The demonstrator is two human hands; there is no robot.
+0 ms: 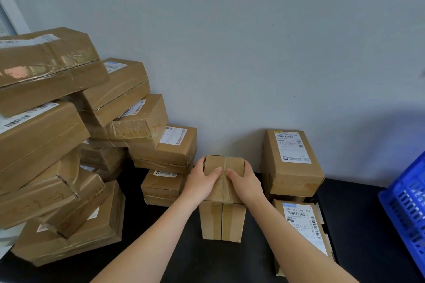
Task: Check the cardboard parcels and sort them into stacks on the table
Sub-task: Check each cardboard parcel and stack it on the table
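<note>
Mid-table, left hand [200, 181] and right hand [245, 182] are clamping a small parcel [224, 164] resting on a lower parcel [222, 223]. The right stack [292, 167] is sitting sorted; big left pile [46, 145] is waiting unsorted, so probably mostly undone.

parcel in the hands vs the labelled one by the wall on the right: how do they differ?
The held parcel is gripped by the left hand and the right hand, thumbs on top; the wall parcel is untouched. The held parcel's visible faces show only a tape seam; the wall parcel has a white label facing up. The wall parcel also looks broader than the held parcel. Both are brown cardboard.
</note>
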